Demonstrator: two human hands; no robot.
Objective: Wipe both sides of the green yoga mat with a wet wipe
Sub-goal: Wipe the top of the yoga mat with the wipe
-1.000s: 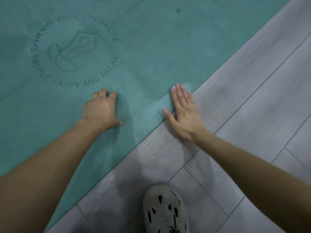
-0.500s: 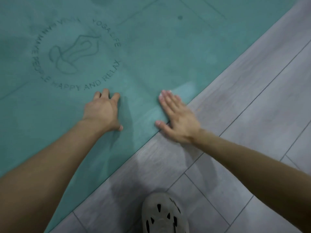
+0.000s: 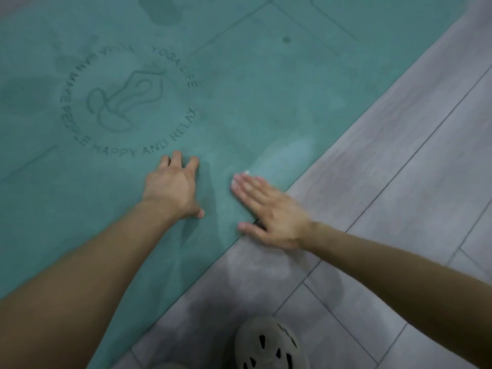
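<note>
The green yoga mat (image 3: 266, 83) lies flat on the floor and fills the upper left, its edge running diagonally. My left hand (image 3: 170, 187) rests on the mat with spread fingers, just below a round embossed logo (image 3: 127, 102). My right hand (image 3: 269, 211) lies flat with straight fingers across the mat's edge, pressing down. A small white bit of the wet wipe (image 3: 246, 172) peeks out at its fingertips; the remainder is hidden under the hand. A paler damp streak trails up and right of the fingers.
Grey wood-look floor tiles (image 3: 399, 187) cover the right and bottom. A grey perforated shoe (image 3: 271, 344) stands on the floor near the bottom edge, below my right hand. Dark damp patches mark the mat's far part.
My right hand has slid leftward along the mat's edge, closer to my left hand, leaving a paler streak behind. My left hand has stayed planted on the mat.
</note>
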